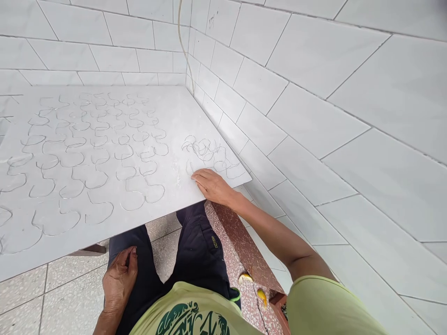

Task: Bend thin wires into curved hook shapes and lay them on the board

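Note:
A large white tile (pixel 104 139) lies flat in front of me, covered with several curved outlines drawn in dark line. My right hand (pixel 211 185) rests on its near right corner, fingers curled together by a cluster of scribbled curves (pixel 207 151); what it holds, if anything, is hidden. My left hand (pixel 120 279) lies on my left thigh below the tile's front edge, fingers loosely bent and holding nothing.
White tiled walls (pixel 314 116) close in at the back and the right. A thin cord (pixel 183 46) hangs down the corner. A red speckled ledge (pixel 240 242) runs under the tile's right corner beside my dark trousers. The floor (pixel 70 288) is speckled terrazzo.

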Tool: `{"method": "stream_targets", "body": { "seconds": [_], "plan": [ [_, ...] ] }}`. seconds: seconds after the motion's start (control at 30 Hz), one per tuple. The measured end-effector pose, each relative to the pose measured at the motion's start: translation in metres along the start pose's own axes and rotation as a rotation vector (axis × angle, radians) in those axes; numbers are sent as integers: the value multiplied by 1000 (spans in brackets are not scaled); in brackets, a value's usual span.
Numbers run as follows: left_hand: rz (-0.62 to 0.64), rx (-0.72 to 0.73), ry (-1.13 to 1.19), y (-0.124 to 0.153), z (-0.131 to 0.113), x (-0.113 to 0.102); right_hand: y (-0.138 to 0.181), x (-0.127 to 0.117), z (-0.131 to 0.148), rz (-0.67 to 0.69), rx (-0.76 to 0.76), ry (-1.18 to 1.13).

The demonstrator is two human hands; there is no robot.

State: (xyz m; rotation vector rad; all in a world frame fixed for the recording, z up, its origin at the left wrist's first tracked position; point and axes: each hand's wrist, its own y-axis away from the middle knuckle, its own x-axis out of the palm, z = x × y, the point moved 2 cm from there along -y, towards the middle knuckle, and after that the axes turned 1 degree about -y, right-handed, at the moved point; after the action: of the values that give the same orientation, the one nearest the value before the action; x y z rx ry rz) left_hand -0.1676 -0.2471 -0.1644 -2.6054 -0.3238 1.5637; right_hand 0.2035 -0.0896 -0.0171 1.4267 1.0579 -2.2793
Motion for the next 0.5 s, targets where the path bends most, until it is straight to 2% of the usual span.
{"method": "stream_targets", "body": {
  "seconds": [0.23,0.5],
  "plan": [
    [17,-30,11,0,1,1,28,7,22,-100,-38,-52],
    [-3,1,-12,-2,-4,-1,44,17,51,-129,52,-31]
  ]
}}
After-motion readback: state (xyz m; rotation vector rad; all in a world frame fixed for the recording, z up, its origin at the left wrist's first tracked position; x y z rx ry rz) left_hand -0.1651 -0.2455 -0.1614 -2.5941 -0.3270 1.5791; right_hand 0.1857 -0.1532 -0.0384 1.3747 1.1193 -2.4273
